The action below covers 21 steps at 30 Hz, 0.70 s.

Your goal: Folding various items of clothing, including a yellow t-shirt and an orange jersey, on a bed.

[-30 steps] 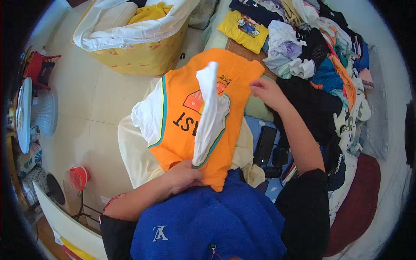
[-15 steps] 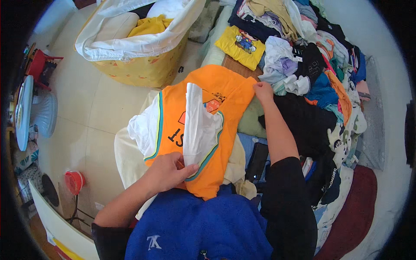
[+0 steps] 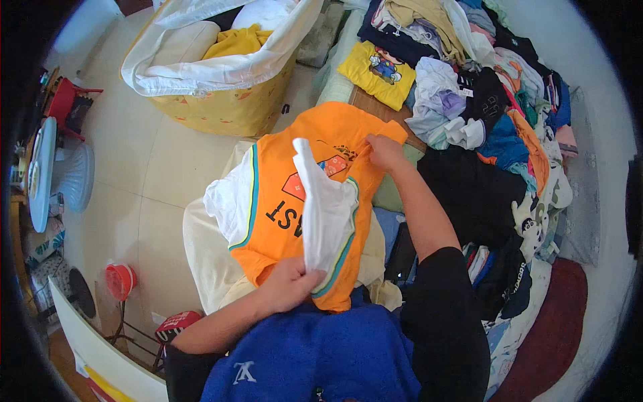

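Note:
An orange T-shirt point(image 3: 284, 141) with white sleeves, green-and-yellow trim and a printed front lies spread over my lap. My left hand point(image 3: 289, 285) is closed on its near part, thumb and fingers pinching the cloth at the lower end of a white sleeve point(image 3: 328, 214). That sleeve is folded inward and stands up over the print. At the far right of the shirt my right hand point(image 3: 386, 153) grips the orange fabric by its edge, and creases run from the fingers. Some fingertips are hidden by cloth.
A yellow fabric basket point(image 3: 221, 110) with a white liner holds clothes at the far left. To the right are a folded yellow T-shirt point(image 3: 376, 74), piled clothes point(image 3: 469, 187) and a dark phone-like object point(image 3: 402, 251). A red round thing on a stand point(image 3: 120, 281) is at left.
My right hand has moved inward to the left and slightly nearer, bunching the shirt's right edge. My left hand has shifted right and a little nearer, and the raised sleeve leans more.

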Tool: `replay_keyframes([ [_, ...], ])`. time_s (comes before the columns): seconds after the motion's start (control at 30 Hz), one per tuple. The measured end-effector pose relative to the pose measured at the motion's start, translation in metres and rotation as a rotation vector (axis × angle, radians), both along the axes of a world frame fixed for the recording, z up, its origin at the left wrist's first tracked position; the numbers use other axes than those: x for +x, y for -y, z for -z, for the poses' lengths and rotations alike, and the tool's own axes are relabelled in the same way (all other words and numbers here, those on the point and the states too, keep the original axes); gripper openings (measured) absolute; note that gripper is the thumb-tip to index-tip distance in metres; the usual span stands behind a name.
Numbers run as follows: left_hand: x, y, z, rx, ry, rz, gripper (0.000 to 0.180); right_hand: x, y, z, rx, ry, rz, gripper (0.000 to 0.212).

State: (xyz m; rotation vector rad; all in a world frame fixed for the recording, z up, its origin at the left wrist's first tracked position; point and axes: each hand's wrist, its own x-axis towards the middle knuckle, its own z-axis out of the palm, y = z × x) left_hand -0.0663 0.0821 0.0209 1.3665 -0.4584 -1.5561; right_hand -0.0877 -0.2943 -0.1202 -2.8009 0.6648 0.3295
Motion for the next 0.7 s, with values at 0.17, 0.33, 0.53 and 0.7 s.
replay_keyframes([
  [0.17,-0.016,-0.003,0.001,-0.145,0.301,0.209,0.023,0.001,0.003,-0.017,-0.096,-0.059,0.060,0.018],
  [0.33,-0.030,-0.001,-0.018,-0.361,0.352,0.006,0.019,0.007,0.000,-0.048,-0.152,0.037,0.202,0.018],
  [0.53,-0.028,-0.019,-0.016,-0.115,0.194,0.187,0.022,0.034,-0.031,-0.047,-0.214,0.213,0.115,0.016],
  [0.7,-0.027,-0.027,-0.005,-0.028,0.134,0.035,0.018,0.043,-0.060,0.005,-0.238,0.086,0.006,0.023],
])
